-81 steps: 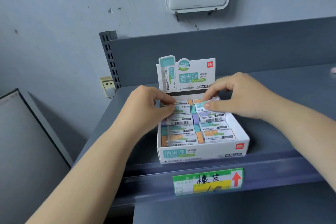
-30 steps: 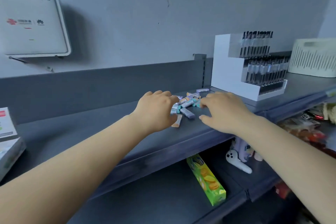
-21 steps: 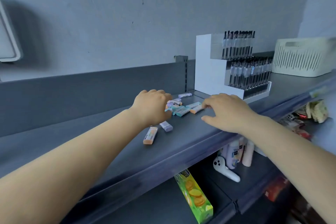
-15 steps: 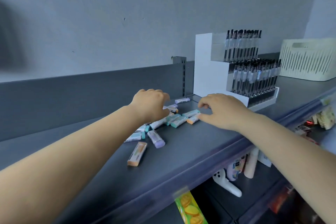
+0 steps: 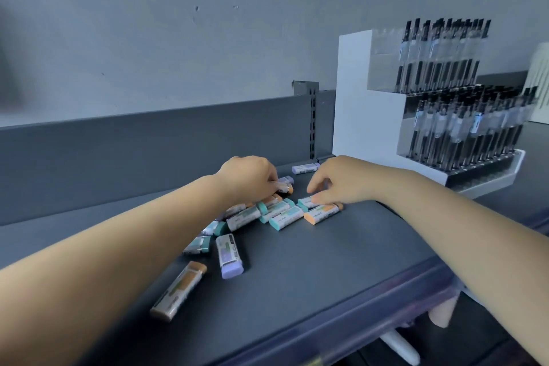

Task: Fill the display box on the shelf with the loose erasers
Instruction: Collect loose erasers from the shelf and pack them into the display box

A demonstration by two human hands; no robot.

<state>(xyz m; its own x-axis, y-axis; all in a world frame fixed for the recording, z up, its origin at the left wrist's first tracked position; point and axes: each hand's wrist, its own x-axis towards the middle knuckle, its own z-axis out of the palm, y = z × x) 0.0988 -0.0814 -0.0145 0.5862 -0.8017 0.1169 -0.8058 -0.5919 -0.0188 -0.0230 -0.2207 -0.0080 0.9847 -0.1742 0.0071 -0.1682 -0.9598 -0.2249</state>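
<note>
Both grips are down in the scatter of loose erasers (image 5: 279, 215) on the grey shelf (image 5: 326, 270). The left hand (image 5: 252, 177) is curled over the heap's far edge, its fingertips pinching a sleeved eraser with an orange end (image 5: 284, 187). The right hand (image 5: 341, 181) has thumb and forefinger closing around a teal-ended eraser (image 5: 307, 202), but whether it is actually clamped I cannot tell. More erasers trail toward the near left, among them a lilac one (image 5: 229, 255) and a long orange one (image 5: 178, 291) lying apart. A white pen rack (image 5: 368, 116) stands just right of the pile. The display box is out of view.

These look like light, stiff little blocks in glossy paper sleeves, likely a bit slick. Pinching each across its long sides, or gathering several side by side in one palm, seems the safest hold.
</note>
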